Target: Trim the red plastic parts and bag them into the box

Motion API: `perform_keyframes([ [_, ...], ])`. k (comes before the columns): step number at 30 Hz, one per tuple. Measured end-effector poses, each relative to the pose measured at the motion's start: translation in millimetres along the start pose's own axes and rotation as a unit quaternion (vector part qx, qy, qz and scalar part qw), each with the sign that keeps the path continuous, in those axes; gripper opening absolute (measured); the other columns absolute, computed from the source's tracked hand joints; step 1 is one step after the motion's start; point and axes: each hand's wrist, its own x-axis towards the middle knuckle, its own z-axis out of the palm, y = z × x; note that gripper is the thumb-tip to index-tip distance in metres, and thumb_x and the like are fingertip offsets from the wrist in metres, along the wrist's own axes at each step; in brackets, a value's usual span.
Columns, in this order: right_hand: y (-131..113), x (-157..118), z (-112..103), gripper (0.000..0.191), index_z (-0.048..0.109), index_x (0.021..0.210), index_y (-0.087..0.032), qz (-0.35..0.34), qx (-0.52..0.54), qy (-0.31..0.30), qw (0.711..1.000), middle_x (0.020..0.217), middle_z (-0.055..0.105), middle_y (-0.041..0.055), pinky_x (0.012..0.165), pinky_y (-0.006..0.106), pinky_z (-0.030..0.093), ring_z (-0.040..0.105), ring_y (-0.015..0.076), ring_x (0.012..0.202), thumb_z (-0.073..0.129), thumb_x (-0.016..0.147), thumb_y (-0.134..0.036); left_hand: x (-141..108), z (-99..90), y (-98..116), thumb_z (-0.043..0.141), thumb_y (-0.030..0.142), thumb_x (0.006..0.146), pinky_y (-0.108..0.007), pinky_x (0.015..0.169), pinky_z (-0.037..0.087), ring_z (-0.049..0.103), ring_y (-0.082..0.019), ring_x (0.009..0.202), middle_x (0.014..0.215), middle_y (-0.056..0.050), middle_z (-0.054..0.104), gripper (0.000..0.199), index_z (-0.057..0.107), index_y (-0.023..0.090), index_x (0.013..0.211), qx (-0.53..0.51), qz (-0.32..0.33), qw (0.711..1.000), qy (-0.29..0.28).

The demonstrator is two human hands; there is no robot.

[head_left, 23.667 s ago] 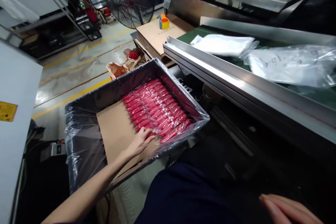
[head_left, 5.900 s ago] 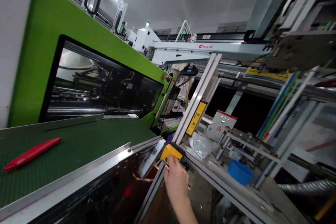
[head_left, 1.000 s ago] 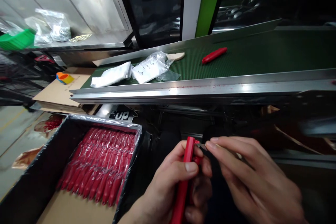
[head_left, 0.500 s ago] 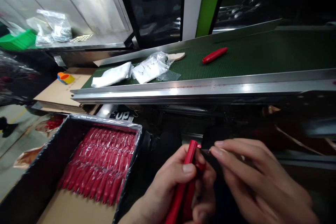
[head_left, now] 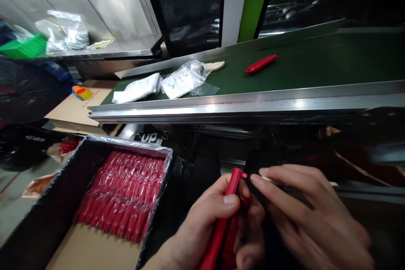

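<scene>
My L grip [head_left: 205, 217] wraps red handle [head_left: 217, 236] snugly, prob. light, stiff, slick: hold mid-len.; R grip [head_left: 311, 211] pinches pale stick [head_left: 267, 179].

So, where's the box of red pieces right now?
In the head view, the box sits lower left, left of the person's left hand and just in front of the cardboard stack.

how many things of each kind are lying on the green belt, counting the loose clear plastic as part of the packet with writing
White packets: 2
Red handle-shaped piece: 1
Cream-coloured piece, partly hidden by a packet: 1
Total on the green belt: 4
</scene>
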Motion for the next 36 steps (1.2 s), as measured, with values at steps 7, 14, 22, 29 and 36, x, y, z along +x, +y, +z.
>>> perform_keyframes([
  [7, 1.2, -4.7, -0.1, 0.038, 0.06, 0.122, -0.017, -0.004, 0.007, -0.009, 1.0, 0.114, 0.057, 0.0104, 0.084, 0.039, 0.046, 0.054, 0.0228, 0.106, 0.058, 0.086, -0.002, -2.3, 2.1, -1.1, 0.043, 0.028, 0.094, -0.01, 0.04, 0.044, 0.058, -0.006, 0.05, 0.088, -0.006, 0.058, 0.015, 0.052, 0.017, 0.1, 0.0, 0.012, 1.0, 0.009],
  [14, 2.5, -4.1, 0.8, 0.041, 0.059, 0.123, -0.02, -0.004, 0.006, -0.007, 1.0, 0.114, 0.057, 0.0095, 0.084, 0.038, 0.046, 0.054, 0.0219, 0.106, 0.058, 0.086, -0.003, 0.8, -8.2, -1.8, 0.043, 0.031, 0.094, -0.011, 0.041, 0.046, 0.06, -0.006, 0.052, 0.092, -0.005, 0.058, 0.018, 0.052, 0.019, 0.103, -0.006, 0.009, 0.998, -0.056],
  [22, -0.1, -1.8, -0.2, 0.035, 0.059, 0.12, -0.014, -0.015, 0.012, -0.015, 1.0, 0.114, 0.055, 0.011, 0.083, 0.038, 0.045, 0.052, 0.0214, 0.105, 0.056, 0.088, -0.002, -3.5, 5.4, -0.6, 0.049, 0.031, 0.092, -0.009, 0.04, 0.042, 0.057, -0.005, 0.048, 0.086, -0.004, 0.058, 0.015, 0.051, 0.018, 0.099, -0.002, 0.002, 1.0, 0.024],
  [29, -1.6, -0.2, 0.8, 0.032, 0.059, 0.119, -0.014, -0.005, 0.009, 0.001, 1.0, 0.113, 0.056, 0.0106, 0.083, 0.038, 0.045, 0.052, 0.0208, 0.105, 0.055, 0.089, -0.002, -0.5, 3.8, -1.8, 0.047, 0.032, 0.092, -0.008, 0.038, 0.04, 0.056, -0.005, 0.048, 0.087, -0.004, 0.057, 0.015, 0.05, 0.02, 0.1, 0.005, 0.003, 1.0, 0.02],
  [36, -2.2, -4.7, 2.4, 0.035, 0.059, 0.12, -0.016, -0.001, 0.007, 0.011, 1.0, 0.112, 0.056, 0.0106, 0.083, 0.039, 0.045, 0.053, 0.0219, 0.105, 0.056, 0.088, -0.002, -1.9, 6.1, -2.1, 0.047, 0.031, 0.092, -0.01, 0.039, 0.042, 0.056, -0.005, 0.047, 0.087, -0.004, 0.058, 0.015, 0.052, 0.019, 0.099, -0.002, -0.001, 1.0, 0.011],
])
